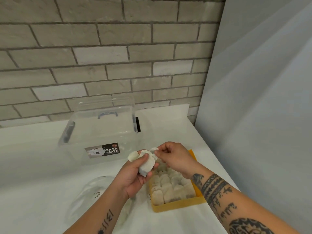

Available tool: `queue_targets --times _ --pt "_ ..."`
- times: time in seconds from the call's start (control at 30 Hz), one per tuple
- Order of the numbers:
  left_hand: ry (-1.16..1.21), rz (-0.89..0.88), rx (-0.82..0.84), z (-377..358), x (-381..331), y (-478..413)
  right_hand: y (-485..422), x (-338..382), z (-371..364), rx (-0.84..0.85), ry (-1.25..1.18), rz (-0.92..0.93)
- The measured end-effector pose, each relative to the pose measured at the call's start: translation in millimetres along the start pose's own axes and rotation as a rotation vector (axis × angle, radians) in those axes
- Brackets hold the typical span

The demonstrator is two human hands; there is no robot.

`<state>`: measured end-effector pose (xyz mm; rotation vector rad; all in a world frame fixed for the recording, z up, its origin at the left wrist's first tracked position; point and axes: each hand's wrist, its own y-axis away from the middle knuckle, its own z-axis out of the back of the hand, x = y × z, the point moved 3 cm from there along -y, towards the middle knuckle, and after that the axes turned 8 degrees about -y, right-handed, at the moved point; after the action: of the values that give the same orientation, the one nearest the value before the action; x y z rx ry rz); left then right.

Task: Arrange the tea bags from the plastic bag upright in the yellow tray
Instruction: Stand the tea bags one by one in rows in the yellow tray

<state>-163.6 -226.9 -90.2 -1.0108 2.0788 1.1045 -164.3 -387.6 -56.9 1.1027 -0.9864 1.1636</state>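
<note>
left hand (135, 176) grips tea bags (146, 164) | right hand (175, 156) pinches one | yellow tray (177, 206) near table (168, 125) edge

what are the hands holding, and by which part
The left hand grips a small bunch of tea bags around the middle, thumb across them; the right hand pinches the top corner of one bag.

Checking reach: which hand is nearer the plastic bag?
Left. The left hand holds tea bags beside the plastic bag; the right hand is farther off, above the yellow tray.
</note>
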Motion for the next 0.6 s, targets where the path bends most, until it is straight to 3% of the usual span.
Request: queue_targets --times 0.37,0.6 --pt "-0.245 -0.160 -0.027 -56 20 -29 -18 4 78 -0.020 0.319 0.185" --pt "-0.329 -0.245 -0.084 -74 39 -26 -18 -1 91 0.123 0.365 0.205"
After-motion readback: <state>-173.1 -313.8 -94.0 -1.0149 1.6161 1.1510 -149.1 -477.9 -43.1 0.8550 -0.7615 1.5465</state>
